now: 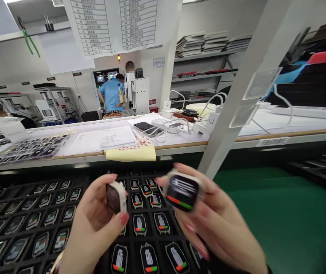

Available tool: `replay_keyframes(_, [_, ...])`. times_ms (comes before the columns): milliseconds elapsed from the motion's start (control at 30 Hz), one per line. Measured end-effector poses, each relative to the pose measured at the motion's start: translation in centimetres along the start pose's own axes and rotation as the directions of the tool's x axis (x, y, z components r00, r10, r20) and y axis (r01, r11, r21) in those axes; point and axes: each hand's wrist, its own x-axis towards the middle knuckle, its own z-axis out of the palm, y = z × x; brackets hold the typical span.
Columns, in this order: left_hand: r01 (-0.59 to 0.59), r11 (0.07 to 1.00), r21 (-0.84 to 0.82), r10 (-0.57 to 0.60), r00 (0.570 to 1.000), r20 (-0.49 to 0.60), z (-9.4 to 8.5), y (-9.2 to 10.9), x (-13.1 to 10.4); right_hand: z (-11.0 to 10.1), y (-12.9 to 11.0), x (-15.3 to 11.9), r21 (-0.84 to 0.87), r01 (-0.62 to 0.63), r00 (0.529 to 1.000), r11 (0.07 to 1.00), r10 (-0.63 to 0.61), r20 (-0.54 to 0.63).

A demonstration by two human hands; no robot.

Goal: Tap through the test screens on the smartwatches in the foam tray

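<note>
My left hand pinches a smartwatch case by its edges, its dark face turned sideways. In my right hand is a second smartwatch, held between fingers and thumb; its lit screen shows white text with a red and green bar and is slightly blurred. Neither watch has a strap. Both hands hover above a black compartment tray of similar watches, several with the same lit screen, such as one watch. One loose watch lies across the others near the tray's far end.
Another black tray of watches lies at left. Behind, a white shelf holds papers, a phone, cables and chargers. A slanted white post rises at right beside the green mat. People stand in the background.
</note>
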Motion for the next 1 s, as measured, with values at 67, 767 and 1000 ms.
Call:
replay_keyframes(67, [0.0, 0.999, 0.044, 0.0, 1.0, -0.002, 0.7, -0.3, 0.7, 0.4, 0.2, 1.9, 0.022, -0.018, 1.0, 1.0, 0.018, 0.002])
replay_keyframes(767, [0.038, 0.97, 0.241, -0.041, 0.999, 0.01, 1.2, -1.9, 2.0, 0.0, 2.8, 4.5, -0.181, -0.061, 0.975, 0.982, 0.019, -0.222])
replay_keyframes(1000, [0.107, 0.971, 0.214, -0.098, 0.994, -0.054, 0.7, -2.6, 2.3, -0.3, 2.4, 4.4, -0.104, -0.053, 0.971, 0.993, 0.027, -0.239])
